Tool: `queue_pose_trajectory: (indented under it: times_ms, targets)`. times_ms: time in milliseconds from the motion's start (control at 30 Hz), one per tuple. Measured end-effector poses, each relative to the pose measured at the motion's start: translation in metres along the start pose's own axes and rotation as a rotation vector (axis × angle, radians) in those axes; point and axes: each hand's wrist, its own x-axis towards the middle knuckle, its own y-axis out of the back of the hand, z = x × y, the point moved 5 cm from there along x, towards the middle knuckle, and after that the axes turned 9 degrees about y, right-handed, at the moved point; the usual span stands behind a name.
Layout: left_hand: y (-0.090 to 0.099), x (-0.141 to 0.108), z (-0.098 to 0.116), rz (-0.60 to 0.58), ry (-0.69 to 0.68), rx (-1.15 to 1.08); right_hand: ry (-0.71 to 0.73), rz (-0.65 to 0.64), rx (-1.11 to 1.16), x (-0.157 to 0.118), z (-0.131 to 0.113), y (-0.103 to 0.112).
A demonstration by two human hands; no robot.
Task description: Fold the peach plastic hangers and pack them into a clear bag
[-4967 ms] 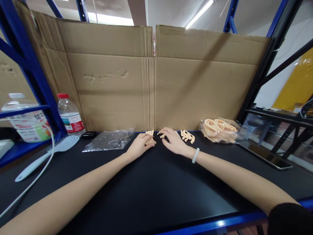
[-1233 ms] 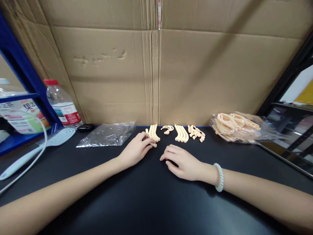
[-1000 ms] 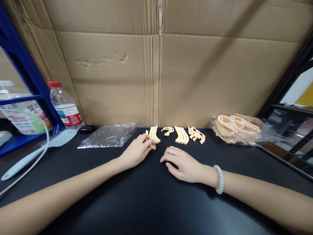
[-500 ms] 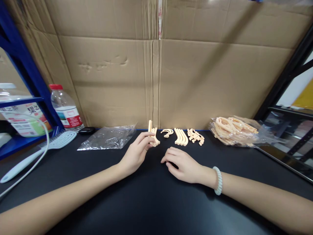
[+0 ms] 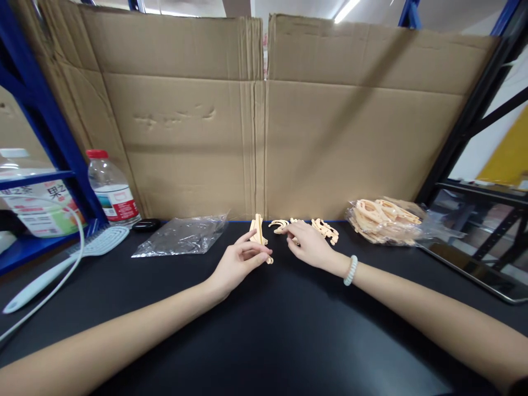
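Black tabletop (image 5: 280,330), pale strip (image 5: 270,260) in left hand (image 5: 235,265), right hand (image 5: 310,243) near.

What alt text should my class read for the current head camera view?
A person's left hand holds a slim pale piece at a black table, while the right hand partly covers other pale pieces. A cardboard wall stands behind.

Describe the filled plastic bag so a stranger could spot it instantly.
Follow the foot of the cardboard wall rightward, past the right hand. There sits a clear plastic bag bulging with pale cut-out pieces; the other clear bag, leftward, lies flat.
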Motion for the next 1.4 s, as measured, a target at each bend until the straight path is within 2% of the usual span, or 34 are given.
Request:
queue_pose_trajectory:
  times_ms: [200, 333, 500, 700, 967, 1233, 1400]
  targets:
    - [0.000, 0.002, -0.009, -0.022, 0.114, -0.241, 0.001, -0.085, -0.021, 0.021, 0.019, -0.009]
    - [0.000, 0.002, -0.010, -0.021, 0.110, -0.368, 0.009, -0.144, 0.006, 0.028, 0.031, -0.015]
    - [0.000, 0.004, -0.012, -0.024, 0.111, -0.377, 0.022, -0.188, 0.069, 0.029, 0.043, -0.022]
    - [0.000, 0.003, -0.012, -0.007, 0.115, -0.379, 0.036, -0.192, 0.120, 0.032, 0.042, -0.031]
    - [0.001, 0.003, -0.012, 0.000, 0.118, -0.387, -0.051, -0.029, 0.179, 0.041, 0.054, -0.024]
    - [0.000, 0.001, -0.007, 0.011, 0.154, -0.370, -0.230, 0.183, 0.259, 0.040, 0.072, 0.009]
    - [-0.001, 0.001, -0.007, -0.003, 0.147, -0.335, -0.310, 0.240, 0.438, 0.024, 0.061, 0.025]
